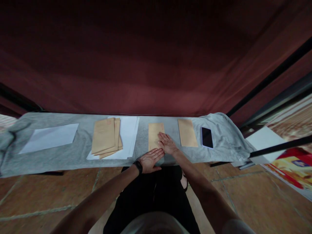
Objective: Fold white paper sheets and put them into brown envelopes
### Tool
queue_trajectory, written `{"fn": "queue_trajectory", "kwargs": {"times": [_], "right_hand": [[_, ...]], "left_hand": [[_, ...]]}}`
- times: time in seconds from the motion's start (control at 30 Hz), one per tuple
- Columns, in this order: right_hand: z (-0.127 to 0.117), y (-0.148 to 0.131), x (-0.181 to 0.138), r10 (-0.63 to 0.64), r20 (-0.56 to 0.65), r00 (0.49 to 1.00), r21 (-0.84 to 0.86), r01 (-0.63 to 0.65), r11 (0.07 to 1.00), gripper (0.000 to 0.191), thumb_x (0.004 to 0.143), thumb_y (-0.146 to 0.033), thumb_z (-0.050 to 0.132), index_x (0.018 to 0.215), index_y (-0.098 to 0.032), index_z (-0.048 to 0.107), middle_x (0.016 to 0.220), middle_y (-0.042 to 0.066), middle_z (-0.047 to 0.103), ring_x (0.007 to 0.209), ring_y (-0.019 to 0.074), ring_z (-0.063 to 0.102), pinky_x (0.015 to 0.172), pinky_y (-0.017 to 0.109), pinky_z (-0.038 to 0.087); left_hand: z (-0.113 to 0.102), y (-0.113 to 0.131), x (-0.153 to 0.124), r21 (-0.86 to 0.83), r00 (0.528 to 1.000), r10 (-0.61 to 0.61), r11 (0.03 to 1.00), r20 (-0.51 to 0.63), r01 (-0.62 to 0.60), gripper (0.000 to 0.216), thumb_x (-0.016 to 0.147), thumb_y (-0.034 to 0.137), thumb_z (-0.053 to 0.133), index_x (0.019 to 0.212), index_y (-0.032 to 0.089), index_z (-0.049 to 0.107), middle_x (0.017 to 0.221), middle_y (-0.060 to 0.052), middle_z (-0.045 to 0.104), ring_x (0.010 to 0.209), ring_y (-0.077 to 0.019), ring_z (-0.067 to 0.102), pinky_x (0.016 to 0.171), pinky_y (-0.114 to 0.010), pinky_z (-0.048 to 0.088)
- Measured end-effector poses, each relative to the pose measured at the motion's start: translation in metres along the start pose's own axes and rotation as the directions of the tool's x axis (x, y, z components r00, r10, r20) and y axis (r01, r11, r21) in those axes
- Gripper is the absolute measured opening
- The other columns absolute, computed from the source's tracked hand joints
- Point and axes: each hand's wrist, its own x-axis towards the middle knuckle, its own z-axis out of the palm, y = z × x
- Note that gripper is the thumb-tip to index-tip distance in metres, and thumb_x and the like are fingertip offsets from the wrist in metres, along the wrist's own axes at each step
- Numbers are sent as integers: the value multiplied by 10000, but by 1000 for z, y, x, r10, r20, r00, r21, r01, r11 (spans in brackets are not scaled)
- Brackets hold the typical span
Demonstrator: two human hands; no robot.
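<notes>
One brown envelope (154, 131), lengthwise at centre of grey cloth (60, 156). R hand (167, 143) flat on its near right part, fingers loose, gripping nothing. L hand (149, 160) flat, palm down, at its near end. To the right: 2nd envelope (187, 132), then phone (207, 137). To the left: envelope stack (106, 138) on white sheets (129, 130). Far left: single white sheet (50, 137).

One camera sits on the person's head. It looks forward and down at the long counter (80, 156), quite near (the left hand (149, 160) and right hand (167, 143) show mid-picture). A red curtain (146, 65) fills the top, the floor (36, 195) the bottom.
</notes>
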Motion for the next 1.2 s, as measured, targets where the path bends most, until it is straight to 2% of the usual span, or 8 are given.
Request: {"fn": "queue_trajectory", "kwargs": {"times": [0.17, 0.3, 0.4, 0.57, 0.87, 1.0, 1.2], "right_hand": [[0, 6, 35, 94, -58, 994, -44, -96, 994, 611, 1042, -417, 283, 1584, -144, 212, 1625, 97, 252, 1521, 203, 215, 1255, 432, 142], [4, 7, 45, 132, -101, 986, -43, -137, 990, 633, 1037, -427, 320, 1585, -131, 205, 1622, 115, 254, 1519, 217, 222, 1254, 440, 127], [7, 8, 40, 109, -107, 988, -53, -115, 992, 633, 1039, -441, 310, 1581, -128, 218, 1627, 112, 237, 1522, 225, 213, 1254, 448, 120], [7, 10, 19, 5, -50, 999, -65, -8, 998, 602, 1050, -421, 246, 1572, -123, 247, 1639, 91, 204, 1527, 203, 188, 1256, 420, 127], [4, 1, -13, -37, 46, 998, -36, 38, 999, 584, 1056, -420, 173, 1589, -182, 186, 1652, 37, 163, 1530, 158, 167, 1260, 402, 136], [4, -1, -8, 30, 34, 999, -34, -29, 999, 586, 1053, -417, 187, 1587, -175, 201, 1650, 39, 170, 1528, 164, 177, 1258, 396, 145], [2, 0, 18, 140, -43, 989, -49, -142, 989, 596, 1048, -409, 257, 1584, -154, 214, 1637, 80, 207, 1525, 202, 200, 1257, 427, 137]], "left_hand": [[-5, 1, 1, 2, 1000, 7, 1000, 18, -7, 803, 898, 539, 542, 1535, 120, 288, 1631, -145, 262, 1524, -251, 186, 1244, -395, 148], [-3, 1, 1, 4, 1000, 1, 1000, 24, -1, 808, 897, 527, 543, 1543, 135, 259, 1643, -130, 234, 1530, -239, 161, 1247, -396, 139], [-2, 1, 0, 12, 1000, -1, 1000, 19, 1, 808, 887, 497, 556, 1546, 137, 256, 1644, -128, 234, 1531, -242, 158, 1247, -399, 137], [-1, 0, -1, 3, 1000, 15, 1000, -6, -15, 792, 872, 424, 564, 1552, 151, 265, 1641, -118, 248, 1524, -248, 187, 1245, -406, 151], [7, -2, 0, -12, 999, -6, 1000, -37, 6, 776, 863, 419, 575, 1536, 130, 318, 1606, -150, 326, 1503, -272, 252, 1238, -428, 196], [7, -2, -1, -11, 999, 2, 1000, -50, -3, 791, 839, 353, 583, 1545, 140, 295, 1611, -137, 319, 1506, -263, 245, 1241, -430, 197], [2, -1, 0, -23, 999, 5, 1000, -32, -6, 830, 797, 282, 591, 1550, 145, 271, 1632, -115, 274, 1524, -239, 189, 1251, -409, 165]]}}
